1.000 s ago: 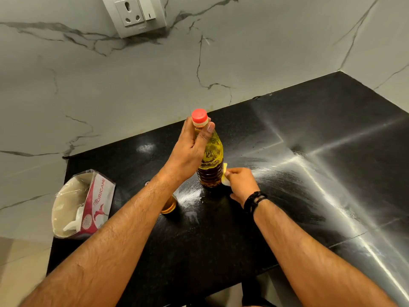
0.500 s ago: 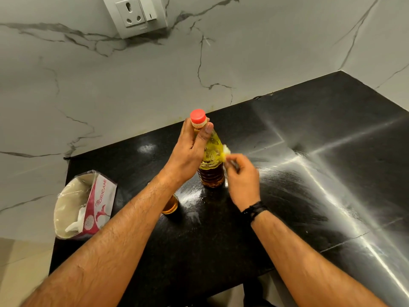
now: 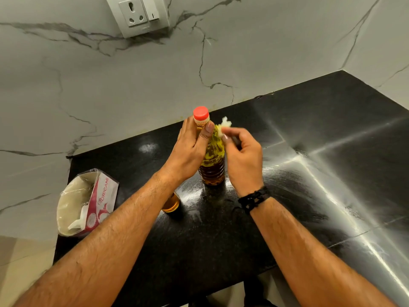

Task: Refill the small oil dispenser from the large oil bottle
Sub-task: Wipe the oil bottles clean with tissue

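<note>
Desk point(image 3: 287, 218), black. Large oil bottle point(image 3: 213, 160) upright, capped. Left hand point(image 3: 188, 151) grips its neck; right hand point(image 3: 242, 156) pinches tissue point(image 3: 224, 126) beside the neck. Small oil dispenser point(image 3: 170, 203) near-left of bottle. Wipe downward, steady the neck.

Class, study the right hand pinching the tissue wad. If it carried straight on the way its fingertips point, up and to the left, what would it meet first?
Most likely the large oil bottle, at its upper shoulder or neck below the red cap, where the right hand presses the tissue wad. Depth is uncertain.
</note>
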